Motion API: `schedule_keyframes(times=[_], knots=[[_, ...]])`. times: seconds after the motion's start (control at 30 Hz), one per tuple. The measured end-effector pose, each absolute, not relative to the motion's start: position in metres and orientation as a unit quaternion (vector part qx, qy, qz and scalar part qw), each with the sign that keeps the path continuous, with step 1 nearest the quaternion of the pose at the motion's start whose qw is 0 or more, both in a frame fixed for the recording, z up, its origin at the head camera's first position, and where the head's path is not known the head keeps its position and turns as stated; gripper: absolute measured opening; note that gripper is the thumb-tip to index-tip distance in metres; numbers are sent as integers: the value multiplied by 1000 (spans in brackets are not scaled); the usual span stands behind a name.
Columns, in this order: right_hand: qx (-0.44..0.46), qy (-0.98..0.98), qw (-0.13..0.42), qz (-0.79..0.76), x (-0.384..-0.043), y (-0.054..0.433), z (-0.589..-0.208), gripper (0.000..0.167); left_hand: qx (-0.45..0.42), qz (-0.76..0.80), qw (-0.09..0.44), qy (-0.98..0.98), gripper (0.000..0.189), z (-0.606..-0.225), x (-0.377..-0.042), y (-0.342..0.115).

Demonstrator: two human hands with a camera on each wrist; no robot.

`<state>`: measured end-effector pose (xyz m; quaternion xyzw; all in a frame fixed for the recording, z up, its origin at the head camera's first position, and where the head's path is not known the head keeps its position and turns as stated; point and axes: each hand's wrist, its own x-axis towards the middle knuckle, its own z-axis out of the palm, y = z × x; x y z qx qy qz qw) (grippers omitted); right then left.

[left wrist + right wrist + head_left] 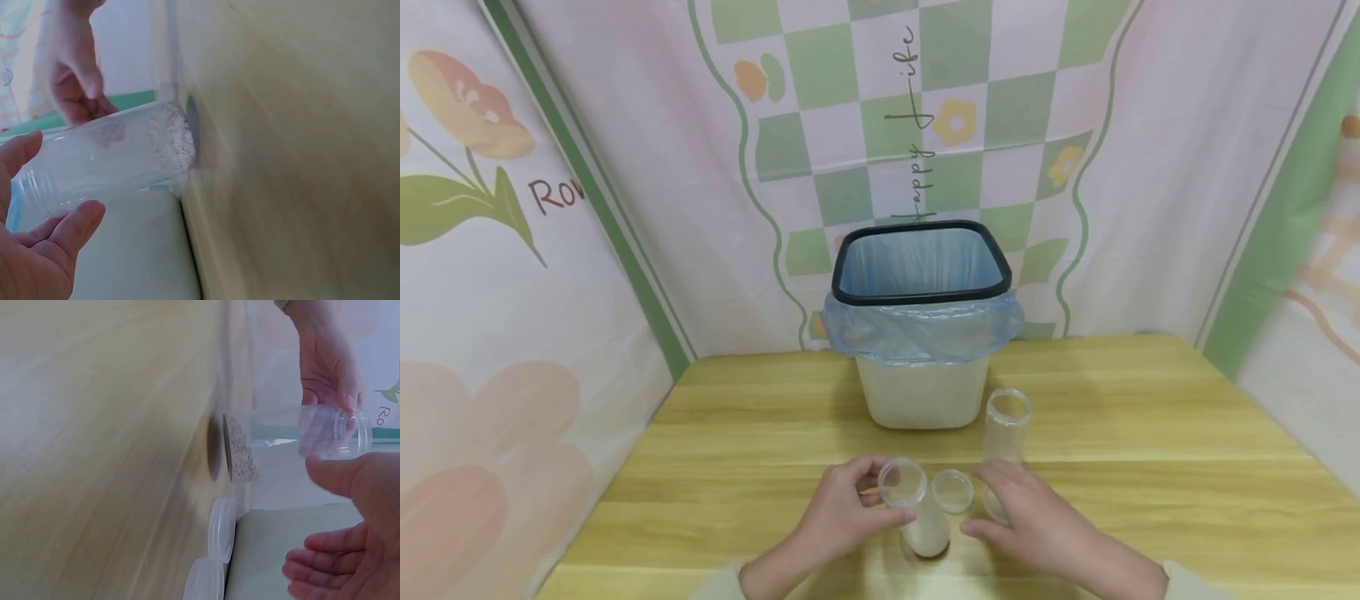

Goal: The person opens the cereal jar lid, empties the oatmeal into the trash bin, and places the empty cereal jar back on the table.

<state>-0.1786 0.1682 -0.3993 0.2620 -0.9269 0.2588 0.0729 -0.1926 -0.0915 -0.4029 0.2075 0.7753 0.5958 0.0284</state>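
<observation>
My left hand (850, 504) holds a clear plastic jar (927, 529) near its open rim, thumb on one side and fingers on the other. Pale, speckled grains (172, 140) form a layer at the bottom of this jar, which stands slightly tilted close over the table. On the other side, my right hand (1033, 512) is beside the jar with its thumb and fingers spread and nothing in its grasp. Between the hands lies a clear round lid (952, 492). A second lid (205, 581) lies next to it in the right wrist view, partly hidden by my right hand in the head view.
Another clear jar (1007, 429), lidless, stands just beyond my right hand. Behind it is a pale bin (922, 396) with a black rim and a blue liner bag (917, 329). The wooden table (745, 442) meets patterned curtains at the back and sides.
</observation>
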Motion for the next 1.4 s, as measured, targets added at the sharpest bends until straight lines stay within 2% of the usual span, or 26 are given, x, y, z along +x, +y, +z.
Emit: schedule_keyframes(times=[0.3, 0.57, 0.9, 1.23, 1.4], knots=[[301, -901, 51, 309, -177, 159, -393, 72, 191, 641, 71, 740, 43, -413, -193, -90], [315, -891, 37, 324, -180, 154, -397, 75, 161, 665, 98, 722, 45, -415, -190, -86], [326, -876, 1, 355, -184, 147, -408, 68, 157, 680, 114, 707, 45, -416, -187, -84], [343, -868, 30, 359, -187, 144, -416, 63, 157, 688, 127, 697, 46, -418, -187, -84], [338, -868, 21, 363, -188, 143, -418, 61, 156, 691, 131, 694, 46, -417, -187, -85]])
